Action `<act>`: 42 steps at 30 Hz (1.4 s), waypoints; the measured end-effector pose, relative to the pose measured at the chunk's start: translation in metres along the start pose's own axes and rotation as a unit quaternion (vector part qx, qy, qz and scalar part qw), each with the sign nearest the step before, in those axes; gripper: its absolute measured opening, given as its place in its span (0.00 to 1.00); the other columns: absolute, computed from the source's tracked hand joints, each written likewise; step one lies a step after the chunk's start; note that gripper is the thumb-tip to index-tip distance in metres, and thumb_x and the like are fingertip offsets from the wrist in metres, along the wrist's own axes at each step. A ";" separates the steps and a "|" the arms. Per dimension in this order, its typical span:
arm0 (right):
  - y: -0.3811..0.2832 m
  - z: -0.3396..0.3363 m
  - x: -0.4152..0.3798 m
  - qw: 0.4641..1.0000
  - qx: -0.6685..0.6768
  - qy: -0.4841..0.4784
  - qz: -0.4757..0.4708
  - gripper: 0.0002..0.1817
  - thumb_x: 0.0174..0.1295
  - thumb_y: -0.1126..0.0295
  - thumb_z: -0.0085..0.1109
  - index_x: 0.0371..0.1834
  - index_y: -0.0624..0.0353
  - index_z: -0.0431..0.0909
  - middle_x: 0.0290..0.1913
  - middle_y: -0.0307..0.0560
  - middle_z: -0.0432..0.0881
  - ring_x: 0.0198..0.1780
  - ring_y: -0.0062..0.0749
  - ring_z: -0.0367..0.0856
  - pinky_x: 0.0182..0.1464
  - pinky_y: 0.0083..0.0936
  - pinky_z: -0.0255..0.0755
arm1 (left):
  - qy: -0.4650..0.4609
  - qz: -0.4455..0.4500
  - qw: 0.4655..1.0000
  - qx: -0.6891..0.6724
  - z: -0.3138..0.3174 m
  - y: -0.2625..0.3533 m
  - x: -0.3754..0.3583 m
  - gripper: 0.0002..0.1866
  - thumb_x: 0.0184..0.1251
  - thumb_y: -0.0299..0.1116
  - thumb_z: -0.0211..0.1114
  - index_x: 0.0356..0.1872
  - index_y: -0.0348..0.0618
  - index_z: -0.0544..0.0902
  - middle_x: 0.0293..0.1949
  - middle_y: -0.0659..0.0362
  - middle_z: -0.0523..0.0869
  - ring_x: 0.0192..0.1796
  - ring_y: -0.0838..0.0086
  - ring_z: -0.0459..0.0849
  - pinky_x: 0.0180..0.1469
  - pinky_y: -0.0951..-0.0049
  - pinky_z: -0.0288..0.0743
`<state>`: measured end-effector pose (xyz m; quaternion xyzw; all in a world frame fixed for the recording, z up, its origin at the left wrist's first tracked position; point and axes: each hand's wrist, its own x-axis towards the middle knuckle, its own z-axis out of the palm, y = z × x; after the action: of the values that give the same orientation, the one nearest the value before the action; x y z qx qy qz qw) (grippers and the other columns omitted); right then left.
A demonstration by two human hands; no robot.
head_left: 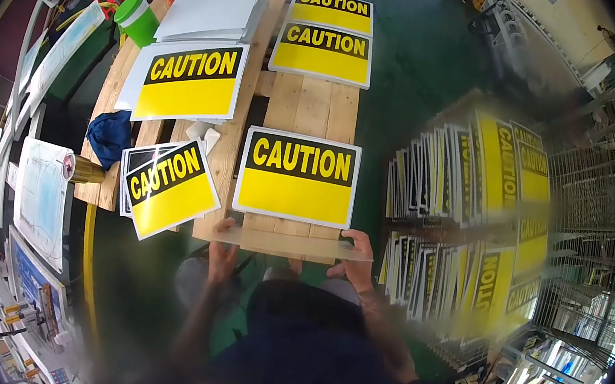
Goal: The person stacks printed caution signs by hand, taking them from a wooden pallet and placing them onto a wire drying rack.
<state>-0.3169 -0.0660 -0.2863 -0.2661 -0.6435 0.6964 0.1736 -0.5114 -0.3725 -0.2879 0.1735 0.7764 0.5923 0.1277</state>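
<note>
At the near end of the wooden table, my left hand (222,252) and my right hand (357,258) grip opposite ends of a pale sign sheet (294,244). I see the sheet nearly edge-on and slightly blurred, so its printed face is hidden. Just beyond it, a yellow and black CAUTION sign (296,178) lies flat, face up. Left of my left hand, a fanned pile of CAUTION signs (175,192) overhangs the table's side.
Farther along the wooden table (298,107) lie two CAUTION signs (322,51), another CAUTION stack (189,81) and white sheets (212,13). A green cup (137,19) and dark blue cloth (107,137) sit left. Rows of upright signs (468,180) and wire racks (594,202) stand right.
</note>
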 end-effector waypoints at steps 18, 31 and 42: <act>-0.023 0.015 0.072 0.972 -0.197 0.128 -0.002 0.36 0.59 0.69 0.82 0.68 0.65 0.72 0.55 0.58 0.88 0.55 0.39 0.90 0.56 0.33 0.82 | -0.001 -0.138 0.988 0.065 0.021 0.013 0.070 0.30 0.76 0.28 0.64 0.76 0.35 0.67 0.63 0.39 0.81 0.66 0.50 0.80 0.69 0.56 0.72; 0.017 0.029 0.145 0.875 -0.459 0.153 -0.002 0.45 0.56 0.59 0.84 0.75 0.62 0.71 0.55 0.58 0.75 0.62 0.55 0.76 0.65 0.46 0.72 | -0.025 -0.075 0.942 0.327 0.032 -0.039 0.165 0.36 0.68 0.39 0.76 0.74 0.39 0.75 0.60 0.40 0.77 0.65 0.42 0.76 0.67 0.49 0.72; 0.061 0.030 0.086 0.925 -0.365 0.103 0.034 0.57 0.69 0.54 0.71 0.86 0.73 0.43 0.81 0.76 0.61 0.81 0.66 0.63 0.81 0.45 0.61 | -0.172 0.055 0.925 0.334 0.014 -0.040 0.110 0.60 0.54 0.43 0.84 0.85 0.37 0.57 0.84 0.36 0.59 0.83 0.40 0.62 0.81 0.48 0.60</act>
<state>-0.3972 -0.0461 -0.3589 -0.4030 -0.8222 0.3878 0.1061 -0.6102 -0.3233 -0.3295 0.3473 0.8846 0.2661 0.1614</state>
